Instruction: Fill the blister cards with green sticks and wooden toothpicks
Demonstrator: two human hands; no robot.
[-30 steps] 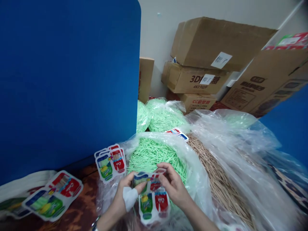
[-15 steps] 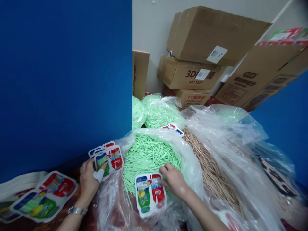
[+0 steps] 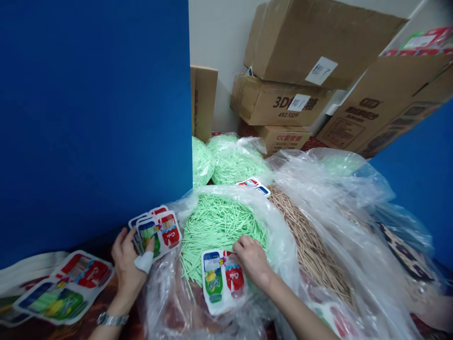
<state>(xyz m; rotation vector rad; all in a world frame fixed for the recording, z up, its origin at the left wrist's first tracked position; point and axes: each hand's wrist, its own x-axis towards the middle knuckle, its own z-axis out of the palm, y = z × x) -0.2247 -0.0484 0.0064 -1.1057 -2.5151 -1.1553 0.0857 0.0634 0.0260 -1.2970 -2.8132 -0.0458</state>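
Note:
My left hand (image 3: 128, 263), with a white bandage on the thumb, grips a small stack of printed packets (image 3: 157, 231) beside the blue partition. My right hand (image 3: 252, 262) rests on the pile of green sticks (image 3: 215, 222) in an open clear plastic bag (image 3: 283, 236). Its fingers are curled against the upper right edge of a printed twin packet (image 3: 221, 279) that lies on the sticks. That packet shows a green bottle picture and a red one.
A blue partition (image 3: 92, 118) stands at the left. More printed packets (image 3: 67, 288) lie at the lower left. A bag of brown sticks (image 3: 311, 241) sits to the right, more green-stick bags (image 3: 233, 160) behind. Cardboard boxes (image 3: 311, 42) are stacked at the back.
A second ago both hands held the twin packet together. My left hand has moved left to the stack of packets. The twin packet now lies on the green sticks under my right hand.

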